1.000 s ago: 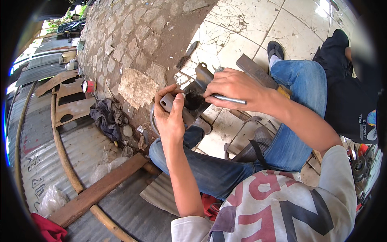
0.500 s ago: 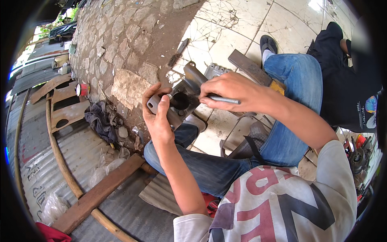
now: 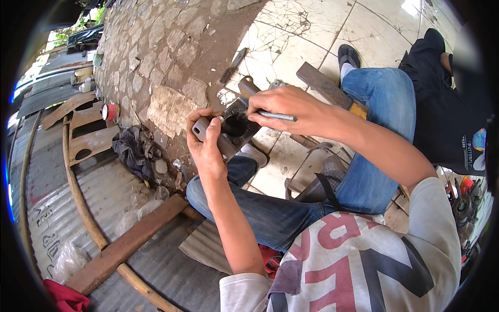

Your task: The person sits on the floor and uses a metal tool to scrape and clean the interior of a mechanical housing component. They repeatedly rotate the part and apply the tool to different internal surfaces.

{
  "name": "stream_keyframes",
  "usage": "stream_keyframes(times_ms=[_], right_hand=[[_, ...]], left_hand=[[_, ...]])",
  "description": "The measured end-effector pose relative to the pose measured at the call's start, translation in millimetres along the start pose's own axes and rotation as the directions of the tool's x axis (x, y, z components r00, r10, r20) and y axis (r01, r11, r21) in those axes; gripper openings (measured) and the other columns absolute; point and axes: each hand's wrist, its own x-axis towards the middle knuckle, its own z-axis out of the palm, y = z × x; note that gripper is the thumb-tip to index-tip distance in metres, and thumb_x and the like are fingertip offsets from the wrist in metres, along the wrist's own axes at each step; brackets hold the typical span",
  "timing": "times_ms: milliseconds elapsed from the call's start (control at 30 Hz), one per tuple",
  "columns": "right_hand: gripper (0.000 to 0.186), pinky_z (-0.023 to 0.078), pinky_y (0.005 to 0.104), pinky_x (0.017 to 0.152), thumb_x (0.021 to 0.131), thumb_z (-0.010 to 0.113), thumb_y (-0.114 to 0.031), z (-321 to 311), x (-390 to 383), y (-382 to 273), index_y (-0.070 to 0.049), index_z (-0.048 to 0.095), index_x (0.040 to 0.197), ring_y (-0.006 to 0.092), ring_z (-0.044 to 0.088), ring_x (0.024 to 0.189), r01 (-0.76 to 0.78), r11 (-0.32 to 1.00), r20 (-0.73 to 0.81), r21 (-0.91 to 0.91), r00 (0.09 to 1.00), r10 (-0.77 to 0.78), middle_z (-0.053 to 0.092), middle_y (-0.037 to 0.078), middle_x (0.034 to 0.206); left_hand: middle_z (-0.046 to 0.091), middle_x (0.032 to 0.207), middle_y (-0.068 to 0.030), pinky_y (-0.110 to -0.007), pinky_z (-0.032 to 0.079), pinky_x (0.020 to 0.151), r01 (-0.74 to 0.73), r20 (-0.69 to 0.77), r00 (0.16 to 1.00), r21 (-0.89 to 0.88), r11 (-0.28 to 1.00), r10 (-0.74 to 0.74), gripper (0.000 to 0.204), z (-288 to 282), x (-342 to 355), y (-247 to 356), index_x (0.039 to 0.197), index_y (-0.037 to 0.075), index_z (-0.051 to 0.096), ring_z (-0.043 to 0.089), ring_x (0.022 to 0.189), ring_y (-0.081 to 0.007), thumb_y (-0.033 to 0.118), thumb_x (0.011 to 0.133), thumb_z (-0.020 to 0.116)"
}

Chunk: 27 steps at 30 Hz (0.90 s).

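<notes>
My left hand is closed around a dark grey metal part with a wide round bore and a rounded lug with a slot at its left end. My left thumb presses along its near side. In my right hand is a slim grey metal rod-shaped tool, pinched by the fingers with its rear end sticking out to the right. Its working tip is hidden behind my fingers, at the bore's right rim. Whether the tip touches the metal, I cannot tell. Both hands hold the work above the floor, beyond my bent legs.
A wire brush and a heavy steel bar lie on the tiled floor. A torn flat board rests on the stone paving. A grey woven bag lies between my legs. At the right sits another person in dark clothes.
My right hand has shifted left and slightly up with the rod-shaped tool, closer over the bore. My left hand keeps its grip on the metal part, nearly in place.
</notes>
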Motion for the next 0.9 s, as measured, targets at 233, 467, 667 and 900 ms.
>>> stream_keyframes(times_ms=[233,467,667,900], right_hand=[[0.010,0.054,0.0418,0.063,0.090,0.064,-0.013,16.0,-10.4,-1.8,-0.004,0.062,0.093,0.0317,0.067,0.072,0.016,0.984,-0.038,-0.178,0.999,-0.023,0.065,0.012,0.086],[0.012,0.054,0.0416,0.061,0.091,0.065,-0.016,23.8,-13.6,-7.1,-0.005,0.061,0.093,0.0317,0.067,0.072,0.017,0.976,-0.038,-0.219,0.999,-0.026,0.065,0.011,0.085],[0.012,0.054,0.0416,0.059,0.092,0.063,-0.018,30.9,-4.4,2.2,-0.006,0.061,0.092,0.0313,0.067,0.071,-0.038,0.967,-0.085,-0.250,0.996,0.018,0.065,0.011,0.085],[0.015,0.053,0.0431,0.060,0.093,0.061,-0.019,27.3,1.4,-1.6,-0.005,0.059,0.092,0.0324,0.067,0.072,-0.078,0.965,-0.123,-0.250,0.991,0.048,0.064,0.013,0.082]], left_hand=[[0.063,0.103,-0.0099,-0.030,0.048,0.085,0.009,0.037,0.999,-0.028,1.000,-0.008,0.026,-7.3,-0.3,0.4,0.113,0.004,0.058,0.059,0.095,-0.0167,0.009,0.088,0.062],[0.064,0.103,-0.0104,-0.031,0.048,0.086,-0.001,-0.024,1.000,-0.035,0.999,0.000,0.026,-6.2,-1.4,-1.5,0.112,0.005,0.058,0.059,0.095,-0.0177,0.010,0.087,0.064],[0.063,0.103,-0.0103,-0.031,0.049,0.085,0.006,-0.004,1.000,0.000,1.000,-0.006,0.025,-6.7,0.4,0.2,0.112,0.005,0.058,0.059,0.093,-0.0181,0.010,0.088,0.063],[0.062,0.103,-0.0092,-0.031,0.048,0.085,0.025,-0.010,1.000,-0.017,1.000,-0.025,0.027,-5.9,0.0,1.0,0.113,0.006,0.057,0.058,0.094,-0.0172,0.012,0.088,0.065]])
